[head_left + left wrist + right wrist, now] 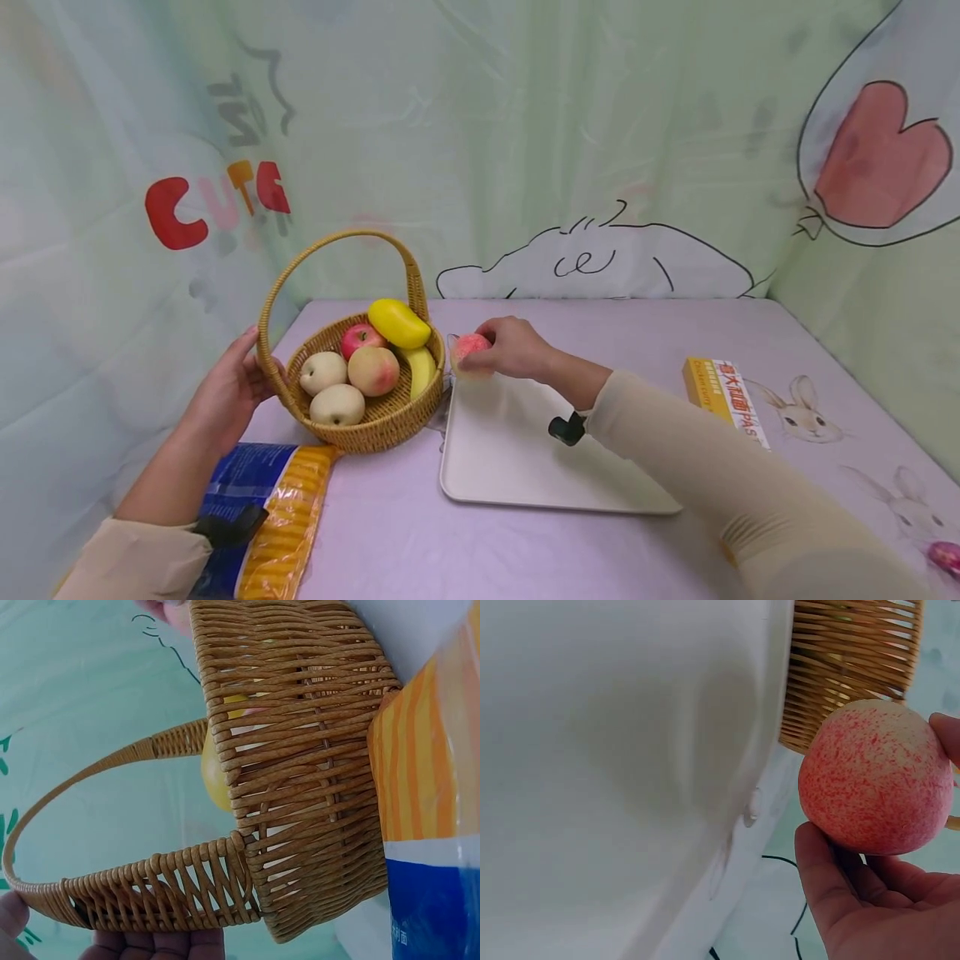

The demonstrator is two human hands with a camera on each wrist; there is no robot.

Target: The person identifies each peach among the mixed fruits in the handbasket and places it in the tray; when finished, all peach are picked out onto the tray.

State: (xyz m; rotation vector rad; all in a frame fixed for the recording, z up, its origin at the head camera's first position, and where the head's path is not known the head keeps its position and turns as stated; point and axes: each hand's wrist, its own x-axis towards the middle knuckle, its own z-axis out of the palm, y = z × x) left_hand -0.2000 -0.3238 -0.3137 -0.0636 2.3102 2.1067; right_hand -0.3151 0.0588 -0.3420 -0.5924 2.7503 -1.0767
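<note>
A wicker basket stands on the left part of the table. My left hand grips the lower left side of its arched handle, thumb on one side and fingers on the other. Inside lie two pale round fruits, a red apple, a blushed peach, a yellow mango and a banana. With thumb and fingers, my right hand holds a pink-red peach over the far left corner of a white tray, just right of the basket.
A blue and orange bag lies in front of the basket, touching or nearly touching it. Right of the tray is a yellow and white box, partly behind my right sleeve. A small shiny pink item sits at the right edge. Printed curtains surround the table.
</note>
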